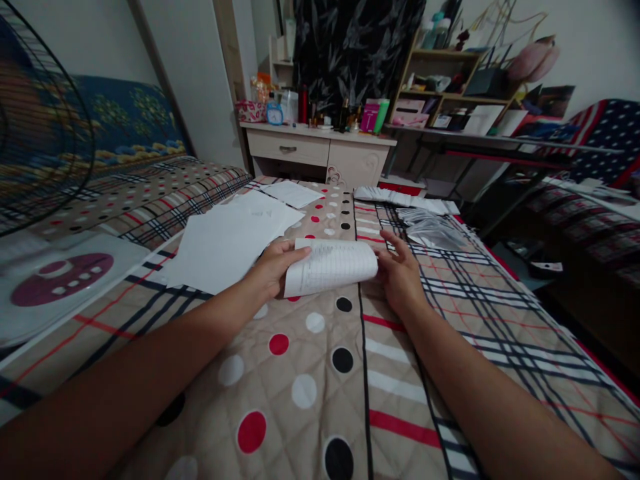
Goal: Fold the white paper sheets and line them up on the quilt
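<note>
A white sheet of paper (333,268) with a printed, lined table curves over between my hands, just above the bedspread. My left hand (281,267) grips its left end, thumb on top and fingers underneath. At the curled right edge is my right hand (400,275), its fingers spread and the lower fingertips by the paper; whether they pinch it is hidden. Left of the sheet lies a spread of white papers (230,240), with a smaller white stack (293,193) behind it.
The polka-dot and plaid bedspread (315,373) lies beneath everything. Back right are clear plastic sleeves (433,230) and a long white packet (405,199). A bag with a purple paw print (63,280) lies left, below a fan (45,120). A white dresser (290,148) stands behind.
</note>
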The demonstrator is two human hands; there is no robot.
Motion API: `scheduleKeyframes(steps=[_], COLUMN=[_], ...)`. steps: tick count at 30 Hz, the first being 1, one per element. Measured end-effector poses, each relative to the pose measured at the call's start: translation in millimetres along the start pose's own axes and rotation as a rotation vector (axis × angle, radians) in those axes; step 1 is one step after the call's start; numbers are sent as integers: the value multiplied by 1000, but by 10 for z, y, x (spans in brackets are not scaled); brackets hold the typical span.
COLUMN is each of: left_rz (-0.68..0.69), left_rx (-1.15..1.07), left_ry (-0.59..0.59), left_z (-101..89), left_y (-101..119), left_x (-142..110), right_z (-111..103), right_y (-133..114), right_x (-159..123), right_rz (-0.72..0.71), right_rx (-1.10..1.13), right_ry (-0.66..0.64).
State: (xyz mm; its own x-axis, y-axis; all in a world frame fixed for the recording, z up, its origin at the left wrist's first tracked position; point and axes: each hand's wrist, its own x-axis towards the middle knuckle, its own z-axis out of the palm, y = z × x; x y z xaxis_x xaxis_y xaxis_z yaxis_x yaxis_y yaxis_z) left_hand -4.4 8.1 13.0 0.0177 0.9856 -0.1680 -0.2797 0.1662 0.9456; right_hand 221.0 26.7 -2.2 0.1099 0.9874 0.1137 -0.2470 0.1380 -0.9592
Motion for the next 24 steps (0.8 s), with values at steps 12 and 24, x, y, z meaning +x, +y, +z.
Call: scheduleKeyframes(steps=[12,24], left_rz=[24,900], left_rx=[-21,1192], left_ry=[89,-299], left_z=[25,-251], left_y=[44,-38], left_x=[5,107], right_z=[-112,-159], right_y=[-99,69], right_x=[-18,81], right_rz=[-787,-485], right_rx=[-711,-663], right_ry=[-294,-350])
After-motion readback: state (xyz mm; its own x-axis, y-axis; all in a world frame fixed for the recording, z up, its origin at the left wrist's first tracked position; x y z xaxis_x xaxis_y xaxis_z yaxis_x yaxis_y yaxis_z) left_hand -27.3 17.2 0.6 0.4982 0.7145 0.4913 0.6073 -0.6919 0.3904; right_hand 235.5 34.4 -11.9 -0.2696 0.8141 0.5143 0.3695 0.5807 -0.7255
